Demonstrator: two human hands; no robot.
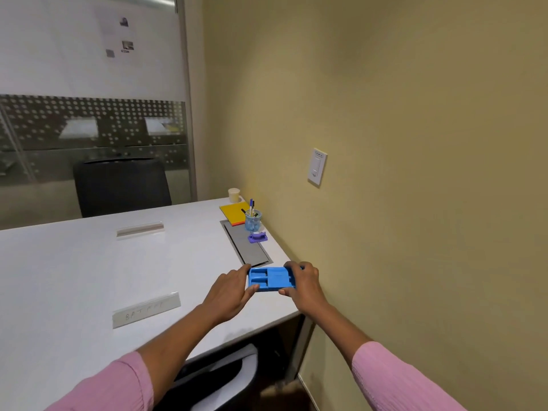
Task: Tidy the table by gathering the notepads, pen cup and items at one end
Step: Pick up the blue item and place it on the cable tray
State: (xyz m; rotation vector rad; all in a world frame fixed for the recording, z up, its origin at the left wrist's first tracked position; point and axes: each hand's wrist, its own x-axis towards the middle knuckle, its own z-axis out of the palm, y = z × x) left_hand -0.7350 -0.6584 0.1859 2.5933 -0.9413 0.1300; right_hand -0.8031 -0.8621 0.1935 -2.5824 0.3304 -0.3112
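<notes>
A blue plastic organiser tray [271, 278] with empty compartments sits near the right edge of the white table [74, 277]. My left hand [232, 287] grips its left end and my right hand [301, 281] grips its right end. Farther along the same edge lie a yellow notepad [234, 212] on an orange one, a clear blue pen cup [253, 220] holding several pens, and a small purple item [257, 237]. A cream paper cup [234, 195] stands at the far corner.
A grey cable hatch [247, 243] is set into the table beside the pen cup. Two clear name plates [146, 308] [140, 229] lie on the table. A black chair [120, 185] stands at the far side, another chair [219, 378] below me. The yellow wall [415, 203] runs close on the right.
</notes>
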